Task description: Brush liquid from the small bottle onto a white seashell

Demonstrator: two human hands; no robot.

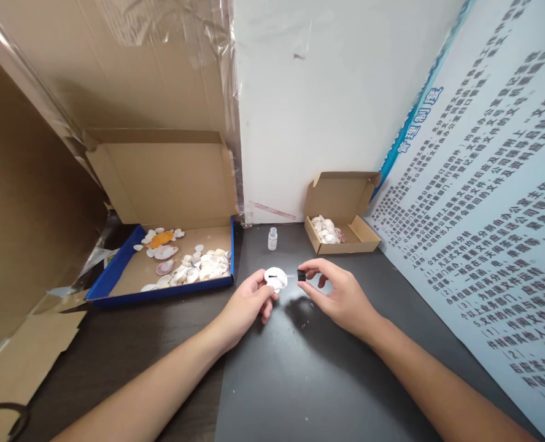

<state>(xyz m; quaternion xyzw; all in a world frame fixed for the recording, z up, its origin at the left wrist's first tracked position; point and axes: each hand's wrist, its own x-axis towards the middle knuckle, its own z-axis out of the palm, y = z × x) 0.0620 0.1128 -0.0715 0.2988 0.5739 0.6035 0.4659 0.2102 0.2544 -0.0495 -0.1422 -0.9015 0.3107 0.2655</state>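
Note:
My left hand (257, 296) is closed on a white seashell (276, 278), thumb on its face and fingers beneath. A small dark mark or slit shows on the shell. Between thumb and fingertips, my right hand (334, 288) pinches a black bottle cap (301, 275) with a thin pale applicator (291, 275) pointing left at the shell. Whether the applicator tip touches the shell, I cannot tell. Beyond the hands a small clear bottle (272, 239) with a white label stands upright, its neck uncapped.
On the left, an open blue-edged cardboard box (162, 293) holds many loose shells (205, 267). A smaller open cardboard box (346, 248) with shells (326, 229) stands at the back right. A white wall panel (346, 92) rises behind; a printed poster (484, 184) lines the right side.

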